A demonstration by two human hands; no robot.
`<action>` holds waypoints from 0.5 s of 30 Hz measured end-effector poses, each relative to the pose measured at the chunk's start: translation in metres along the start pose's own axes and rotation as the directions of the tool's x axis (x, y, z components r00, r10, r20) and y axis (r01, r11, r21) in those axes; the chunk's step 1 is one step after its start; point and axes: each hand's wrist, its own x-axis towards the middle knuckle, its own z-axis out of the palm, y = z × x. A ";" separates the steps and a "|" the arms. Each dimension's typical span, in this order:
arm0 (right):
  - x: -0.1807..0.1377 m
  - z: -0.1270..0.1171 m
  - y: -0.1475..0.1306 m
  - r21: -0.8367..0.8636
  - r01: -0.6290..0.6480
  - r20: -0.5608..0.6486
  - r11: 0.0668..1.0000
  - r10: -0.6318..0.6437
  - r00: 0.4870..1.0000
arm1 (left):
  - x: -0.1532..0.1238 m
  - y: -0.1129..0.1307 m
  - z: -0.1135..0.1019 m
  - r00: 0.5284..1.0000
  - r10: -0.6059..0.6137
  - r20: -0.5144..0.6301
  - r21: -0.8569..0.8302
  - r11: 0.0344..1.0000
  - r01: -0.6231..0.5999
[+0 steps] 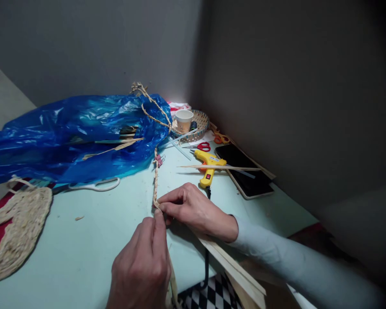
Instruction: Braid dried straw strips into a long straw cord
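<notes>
A thin braid of dry plant fibre [155, 178] runs down the table from a small pink binder clip [160, 160]. At its lower end, my left hand [143, 257] pinches the strands between thumb and finger. Just above and to the right, my right hand [196, 210] also has thumb and fingertips closed on the braid's end. Loose flat fibre strips [233, 268] trail from under my right hand toward the lower right. Another strand hangs below my left hand. The exact crossing of the strands is hidden by my fingertips.
A blue plastic bag [67, 124] covers the back left. Nearby lie white-handled scissors [99, 185] and a woven fibre piece [25, 231]. Behind my right hand are a yellow glue gun [209, 165], red scissors [203, 146], a dark tablet [244, 171] and a basket [201, 122] holding a cup [184, 120].
</notes>
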 end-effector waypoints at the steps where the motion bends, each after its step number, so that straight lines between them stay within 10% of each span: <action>1: 0.000 -0.001 -0.001 0.007 0.005 0.004 1.000 -0.005 1.000 | -0.002 0.002 -0.001 1.000 0.009 0.024 0.013 1.000 -0.010; 9: 0.003 0.005 0.007 0.162 -0.033 -0.009 0.986 0.035 0.999 | 0.004 0.014 -0.007 0.991 0.030 0.133 0.255 0.965 -0.063; 15: 0.001 0.004 0.001 0.408 -0.089 0.009 0.909 0.093 0.996 | 0.002 -0.015 -0.019 0.991 -0.085 0.101 -0.343 0.932 0.115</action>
